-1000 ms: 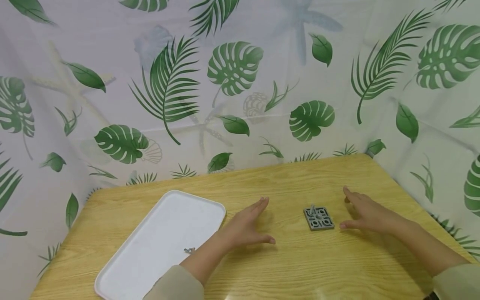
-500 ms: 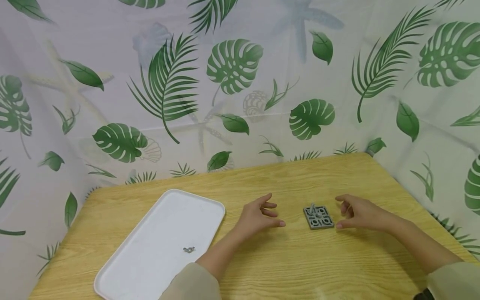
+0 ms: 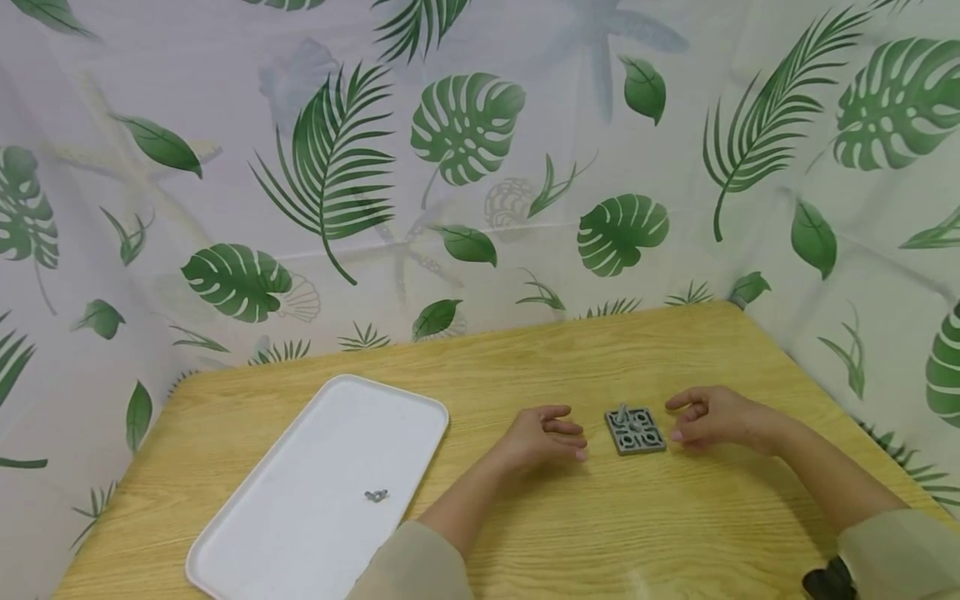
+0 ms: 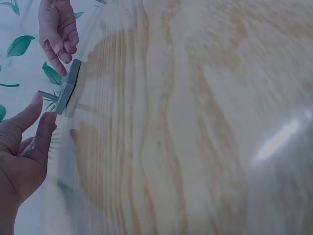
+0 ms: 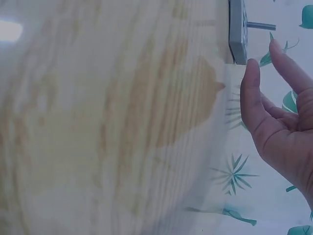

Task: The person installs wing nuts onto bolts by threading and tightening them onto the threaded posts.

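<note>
A square grey plate [image 3: 636,432] with round holes lies on the wooden table, a short pin standing up from it. In the left wrist view the plate [image 4: 69,88] shows edge-on, its pin sticking out sideways. My left hand [image 3: 543,437] is just left of the plate, fingers relaxed and holding nothing. On the other side, my right hand [image 3: 720,418] hovers with loosely bent fingers, its fingertips close to the plate's right edge. The right wrist view shows the right hand [image 5: 283,112] with thumb and finger apart, near the plate [image 5: 238,32].
A white tray [image 3: 300,483] lies on the left of the wooden table [image 3: 600,533]. A small metal wing-shaped piece [image 3: 377,496] sits in it. A leaf-patterned cloth [image 3: 465,192] hangs behind and at both sides. Something black [image 3: 828,579] shows by the right sleeve.
My left hand has moved right, toward the plate. The right hand has shifted slightly left and its fingers have drawn closer together. The plate stays where it was.
</note>
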Demonstrator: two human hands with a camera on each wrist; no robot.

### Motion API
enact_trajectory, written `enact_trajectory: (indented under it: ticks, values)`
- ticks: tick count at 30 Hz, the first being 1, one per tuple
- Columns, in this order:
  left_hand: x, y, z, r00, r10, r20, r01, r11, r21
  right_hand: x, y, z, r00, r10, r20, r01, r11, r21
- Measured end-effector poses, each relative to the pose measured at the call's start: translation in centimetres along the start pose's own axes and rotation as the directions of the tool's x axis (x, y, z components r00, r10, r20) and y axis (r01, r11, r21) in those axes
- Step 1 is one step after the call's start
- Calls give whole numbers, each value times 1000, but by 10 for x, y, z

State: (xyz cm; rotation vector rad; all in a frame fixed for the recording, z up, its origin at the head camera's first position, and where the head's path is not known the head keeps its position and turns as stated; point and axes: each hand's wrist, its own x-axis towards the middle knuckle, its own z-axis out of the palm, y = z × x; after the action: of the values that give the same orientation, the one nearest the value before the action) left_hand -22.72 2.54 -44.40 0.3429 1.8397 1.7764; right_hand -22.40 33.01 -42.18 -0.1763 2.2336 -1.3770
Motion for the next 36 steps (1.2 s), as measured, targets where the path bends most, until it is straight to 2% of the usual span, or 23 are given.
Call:
enact_trajectory:
  ticks: [2,9,15,21,27,36]
  values:
    - [1,-1,4,1000,-6,-4,6,999,-37,1,0,-1,1000,0,8,0,1000,1]
    - [9,-3,16,997,-27,-79,23,998,-56,4,1,5,999,-35,25,36,999,-38]
    - [18,-3,26,995,-26,-99,17,996,-89,9,-1,11,999,-38,-8,37,996,-79]
    - [21,-5,36,993,6,-114,-9,1000,-23,14,-2,16,998,-40,-50,35,994,-102]
    - [23,-6,44,987,-8,-162,10,1000,12,15,-1,17,997,-56,-48,52,995,-84]
    - [33,-9,55,975,19,-220,14,989,147,16,2,18,998,-57,-34,55,997,-62]
